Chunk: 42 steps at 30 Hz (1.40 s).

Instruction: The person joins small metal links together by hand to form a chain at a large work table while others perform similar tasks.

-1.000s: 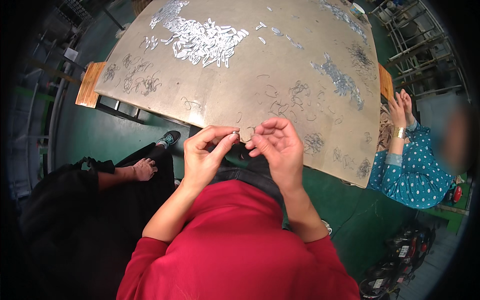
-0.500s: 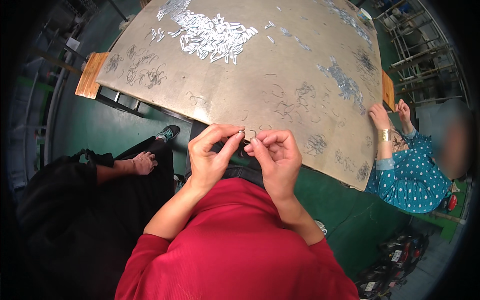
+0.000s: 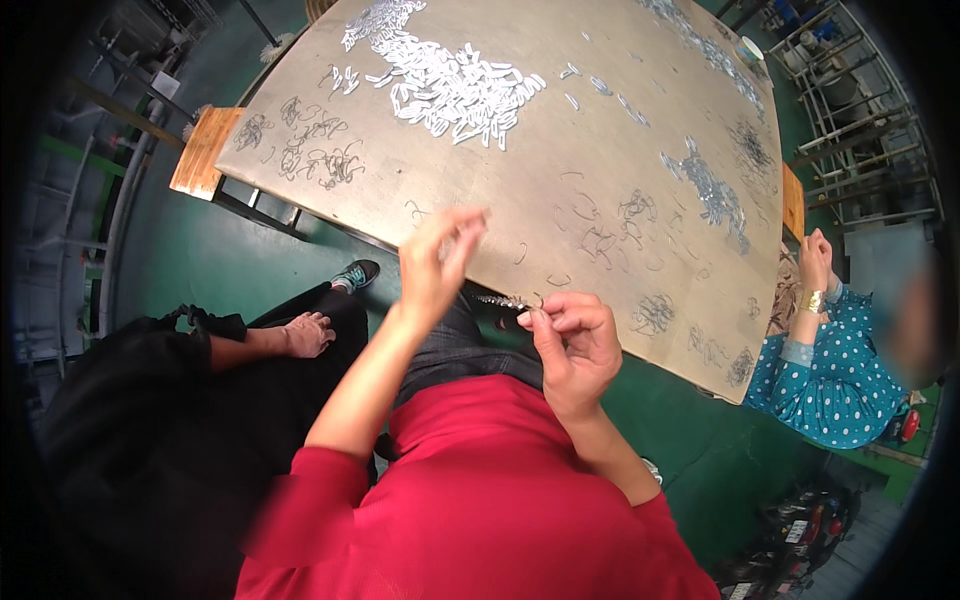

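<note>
My left hand [image 3: 435,265] is raised over the near edge of the table, its fingers blurred by motion, so I cannot see whether they hold anything. At the table's edge, my right hand [image 3: 575,345] pinches a thin curved wire [image 3: 540,303] between thumb and forefinger. A blurred, shiny beaded streak [image 3: 500,300] runs left from those fingertips; what it is I cannot make out. Closest to both hands on the tabletop lie loose bent wires [image 3: 603,242]. Farther off is a heap of small, pale, elongated loop-shaped pieces [image 3: 460,95].
The large table [image 3: 400,165] has more silvery pieces [image 3: 710,190] at its right. A person in a dotted teal top [image 3: 830,370] sits at the right corner; another in black [image 3: 190,430] is close at my left. Wooden stools [image 3: 208,150] stand by the sides.
My left hand has parted from the right and risen, now blurred. The right hand keeps its pinch on the wire. A shiny streak now shows between them.
</note>
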Each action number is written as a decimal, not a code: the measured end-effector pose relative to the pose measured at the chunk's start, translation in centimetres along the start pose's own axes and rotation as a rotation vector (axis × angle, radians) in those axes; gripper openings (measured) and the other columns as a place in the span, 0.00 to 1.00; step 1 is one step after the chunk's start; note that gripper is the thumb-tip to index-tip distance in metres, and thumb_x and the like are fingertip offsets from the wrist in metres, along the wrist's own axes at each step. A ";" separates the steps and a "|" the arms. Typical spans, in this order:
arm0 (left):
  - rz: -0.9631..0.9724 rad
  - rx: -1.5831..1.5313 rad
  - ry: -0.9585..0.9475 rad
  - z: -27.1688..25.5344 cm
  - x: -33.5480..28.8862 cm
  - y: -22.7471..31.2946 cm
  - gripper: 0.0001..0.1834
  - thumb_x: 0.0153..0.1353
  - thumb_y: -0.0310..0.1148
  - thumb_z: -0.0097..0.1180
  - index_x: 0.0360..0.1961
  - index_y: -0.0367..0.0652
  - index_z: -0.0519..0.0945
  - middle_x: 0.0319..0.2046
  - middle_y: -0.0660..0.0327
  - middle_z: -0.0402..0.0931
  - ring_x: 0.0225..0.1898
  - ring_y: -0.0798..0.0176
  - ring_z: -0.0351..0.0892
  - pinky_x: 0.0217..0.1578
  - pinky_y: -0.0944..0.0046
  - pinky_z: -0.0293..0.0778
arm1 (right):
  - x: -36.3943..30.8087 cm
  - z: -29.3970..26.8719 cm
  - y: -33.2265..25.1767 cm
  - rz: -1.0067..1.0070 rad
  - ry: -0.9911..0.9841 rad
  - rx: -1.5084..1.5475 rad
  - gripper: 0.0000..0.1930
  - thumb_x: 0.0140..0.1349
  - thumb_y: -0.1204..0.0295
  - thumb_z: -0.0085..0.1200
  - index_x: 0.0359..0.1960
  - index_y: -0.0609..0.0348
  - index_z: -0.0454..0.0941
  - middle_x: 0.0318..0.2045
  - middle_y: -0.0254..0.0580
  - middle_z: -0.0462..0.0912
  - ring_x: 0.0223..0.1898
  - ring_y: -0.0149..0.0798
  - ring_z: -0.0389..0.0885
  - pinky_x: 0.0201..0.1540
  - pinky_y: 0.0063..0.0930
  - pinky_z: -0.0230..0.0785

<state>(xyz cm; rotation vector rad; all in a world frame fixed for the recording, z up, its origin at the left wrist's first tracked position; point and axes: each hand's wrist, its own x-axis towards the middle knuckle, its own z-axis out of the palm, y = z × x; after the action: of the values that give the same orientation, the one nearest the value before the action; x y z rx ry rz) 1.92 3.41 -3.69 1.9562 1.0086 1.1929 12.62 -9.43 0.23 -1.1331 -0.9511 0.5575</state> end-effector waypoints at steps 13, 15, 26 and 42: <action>0.216 0.766 -0.308 5.7 10.9 -13.9 0.08 0.54 0.26 0.49 0.36 0.41 0.76 0.35 0.55 0.73 0.41 0.53 0.72 0.40 0.58 0.73 | -0.9 0.1 0.2 0.038 0.012 -0.041 0.08 0.51 0.89 0.54 0.25 0.65 0.68 0.30 0.43 0.76 0.30 0.31 0.79 0.33 0.20 0.76; 0.123 0.972 -0.411 5.8 11.4 -12.8 0.09 0.55 0.24 0.46 0.38 0.40 0.74 0.37 0.53 0.73 0.43 0.53 0.73 0.39 0.59 0.74 | -0.8 0.0 0.2 0.019 0.002 -0.076 0.09 0.50 0.89 0.55 0.24 0.65 0.68 0.30 0.43 0.77 0.30 0.30 0.79 0.31 0.19 0.76; -0.501 -0.337 -0.315 0.7 3.6 2.2 0.07 0.56 0.28 0.58 0.33 0.35 0.77 0.28 0.62 0.79 0.31 0.73 0.76 0.33 0.75 0.70 | -0.6 -0.3 0.3 0.017 0.051 -0.078 0.09 0.50 0.87 0.56 0.25 0.64 0.69 0.29 0.41 0.77 0.28 0.29 0.79 0.29 0.19 0.75; -0.371 -0.562 -0.313 -0.2 -0.2 8.1 0.05 0.50 0.20 0.61 0.29 0.33 0.79 0.32 0.57 0.79 0.25 0.72 0.76 0.27 0.74 0.73 | 0.5 -1.2 0.4 -0.050 0.069 -0.199 0.10 0.50 0.88 0.56 0.29 0.63 0.69 0.30 0.41 0.76 0.28 0.28 0.77 0.30 0.19 0.74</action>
<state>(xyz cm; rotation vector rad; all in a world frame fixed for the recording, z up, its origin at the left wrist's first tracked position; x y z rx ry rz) 3.94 -0.86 2.87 1.3819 0.7279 0.8136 13.94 -9.54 -0.12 -1.2946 -0.9879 0.3870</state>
